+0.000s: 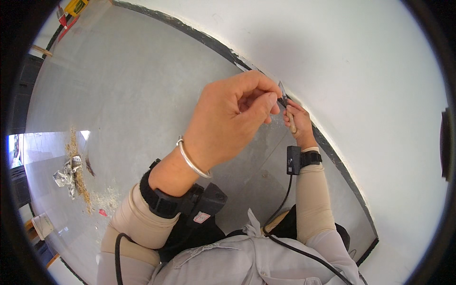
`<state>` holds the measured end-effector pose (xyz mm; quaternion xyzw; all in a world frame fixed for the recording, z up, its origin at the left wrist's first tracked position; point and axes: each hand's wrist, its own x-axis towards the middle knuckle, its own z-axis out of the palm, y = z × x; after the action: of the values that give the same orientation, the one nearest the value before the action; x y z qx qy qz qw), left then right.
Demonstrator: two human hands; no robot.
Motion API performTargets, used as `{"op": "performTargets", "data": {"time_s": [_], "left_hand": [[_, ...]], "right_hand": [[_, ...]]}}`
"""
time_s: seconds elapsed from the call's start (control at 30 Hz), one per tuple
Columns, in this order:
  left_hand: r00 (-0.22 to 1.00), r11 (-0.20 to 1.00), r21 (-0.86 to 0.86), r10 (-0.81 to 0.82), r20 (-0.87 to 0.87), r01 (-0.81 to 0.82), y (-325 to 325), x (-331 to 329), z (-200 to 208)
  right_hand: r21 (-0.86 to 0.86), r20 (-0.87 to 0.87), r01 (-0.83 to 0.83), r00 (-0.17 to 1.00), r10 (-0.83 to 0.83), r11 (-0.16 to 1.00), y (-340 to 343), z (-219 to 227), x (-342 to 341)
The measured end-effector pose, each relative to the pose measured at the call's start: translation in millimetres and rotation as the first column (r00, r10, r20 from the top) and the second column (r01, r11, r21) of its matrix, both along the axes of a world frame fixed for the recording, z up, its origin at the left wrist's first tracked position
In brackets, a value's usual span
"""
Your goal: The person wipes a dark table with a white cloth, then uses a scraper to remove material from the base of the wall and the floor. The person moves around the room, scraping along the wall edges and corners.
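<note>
My right hand (pixel 300 118) is wrapped round the wooden handle of a bladed tool (pixel 291 122), blade at the floor-wall edge by the black strip (pixel 209 42); contact unclear. My left hand (pixel 228 114) is near the blade, thumb and forefinger pinched, other fingers curled; can't tell if I've got anything between them. Strip borders the grey floor (pixel 128 85) along the white wall (pixel 370 95), down to the floor's lower-right corner. Wall limits my right side; broad floor to my left, out to brown debris (pixel 80 183), crumpled silver foil (pixel 62 177) and a pink scrap (pixel 102 212) toward the left edge. White box-like thing (pixel 42 226), lower-left floor edge; can't see inside.
</note>
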<state>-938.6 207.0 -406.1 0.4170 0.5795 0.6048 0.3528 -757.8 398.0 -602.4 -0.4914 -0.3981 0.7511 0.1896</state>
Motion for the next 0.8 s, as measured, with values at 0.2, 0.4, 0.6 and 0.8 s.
{"op": "performTargets", "data": {"time_s": [0.2, 0.4, 0.6, 0.8], "left_hand": [[0.999, 1.000, -0.002, 0.009, 0.041, -0.008, 1, 4, -1], [0.998, 0.998, -0.014, 0.056, 0.019, -0.056, -5, -3, 3], [0.993, 0.997, -0.013, 0.080, 0.081, -0.079, -4, -1, 6], [0.996, 0.997, -0.004, 0.073, 0.059, -0.072, -8, -11, 1]], "right_hand": [[0.043, 0.007, 0.085, 0.996, -0.085, 0.995, -7, -6, -32], [0.056, 0.015, 0.048, 0.999, -0.049, 0.997, -11, -7, -41], [0.069, 0.038, 0.039, 0.998, -0.042, 0.997, 1, -12, -47], [0.151, 0.108, 0.027, 0.993, -0.044, 0.988, -18, -21, -49]]}}
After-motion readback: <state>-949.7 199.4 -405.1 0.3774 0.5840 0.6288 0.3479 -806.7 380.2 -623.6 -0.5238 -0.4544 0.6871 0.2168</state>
